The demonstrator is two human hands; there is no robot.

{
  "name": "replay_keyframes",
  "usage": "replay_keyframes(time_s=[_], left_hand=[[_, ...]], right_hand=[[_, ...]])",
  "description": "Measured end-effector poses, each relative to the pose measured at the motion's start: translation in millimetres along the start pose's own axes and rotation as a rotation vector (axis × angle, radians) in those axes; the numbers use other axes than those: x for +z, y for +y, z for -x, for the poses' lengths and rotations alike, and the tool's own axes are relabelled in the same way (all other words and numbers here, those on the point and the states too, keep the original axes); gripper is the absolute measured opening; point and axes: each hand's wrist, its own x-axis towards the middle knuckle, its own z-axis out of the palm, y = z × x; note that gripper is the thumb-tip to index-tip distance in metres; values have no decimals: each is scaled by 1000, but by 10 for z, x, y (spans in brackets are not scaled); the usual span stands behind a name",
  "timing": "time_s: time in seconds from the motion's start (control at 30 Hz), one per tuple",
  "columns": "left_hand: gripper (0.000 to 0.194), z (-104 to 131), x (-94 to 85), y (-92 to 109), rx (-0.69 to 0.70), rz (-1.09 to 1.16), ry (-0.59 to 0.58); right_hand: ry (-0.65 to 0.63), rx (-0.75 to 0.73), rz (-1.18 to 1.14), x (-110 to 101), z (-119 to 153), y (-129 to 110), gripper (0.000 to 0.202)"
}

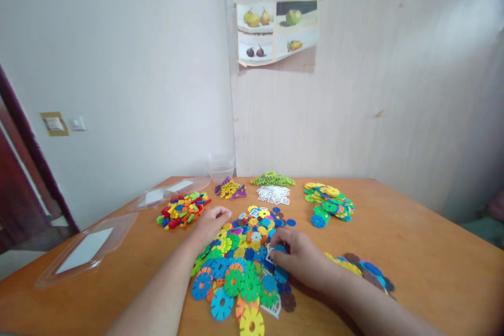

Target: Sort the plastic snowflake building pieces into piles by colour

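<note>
A large mixed pile of notched plastic discs [234, 279] in blue, green, yellow and orange lies in front of me. My right hand [299, 254] is over the right side of this pile, thumb and fingers closed on a white window-shaped piece [270, 253]. Blue discs lie right beside its fingertips. At the pile's upper left is my left hand [214, 220], with fingers curled together; whatever they may hold is hidden. It is close to a heap of small red, yellow, green and blue building bricks [183, 211]. Another white lattice piece [273, 306] pokes out at the pile's lower edge.
Behind the pile are white pieces [273, 195], green pieces [272, 179] and purple-yellow pieces [230, 189]. Disc heaps lie at right [329, 202] and beside my right forearm [364, 269]. Clear lids [125, 226] lie left; a clear tub [221, 169] stands at the back.
</note>
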Motion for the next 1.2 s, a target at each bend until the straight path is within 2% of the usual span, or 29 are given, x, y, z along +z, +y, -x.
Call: replay_keyframes(time_s=[0.13, 0.37, 0.6, 0.7, 0.8, 0.9, 1.0, 1.1, 1.2], left_hand=[[40, -24, 7, -41, -61, 189, -22], [41, -66, 6, -65, -119, 483, -41], [45, -92, 5, -70, -164, 763, -115], [47, -98, -7, -79, -171, 776, -128], [49, -98, -3, -82, -168, 714, -155], [49, -95, 17, -77, -164, 635, -167], [48, -94, 37, -75, -163, 599, -157], [48, -94, 44, -79, -158, 587, -145], [46, -94, 43, -88, -136, 573, -164]], right_hand=[[-5, 84, -153, 57, -14, -3, 6], [-11, 52, -318, 110, 12, -65, 4], [120, 89, -371, 40, -99, -73, 10], [130, 162, -310, -95, -234, -91, 11], [89, 288, -265, -247, -423, -72, 7], [88, 435, -332, -357, -665, 31, 8], [157, 524, -400, -420, -939, 179, 12], [236, 537, -445, -462, -1184, 304, 11], [315, 545, -487, -483, -1316, 391, 18]])
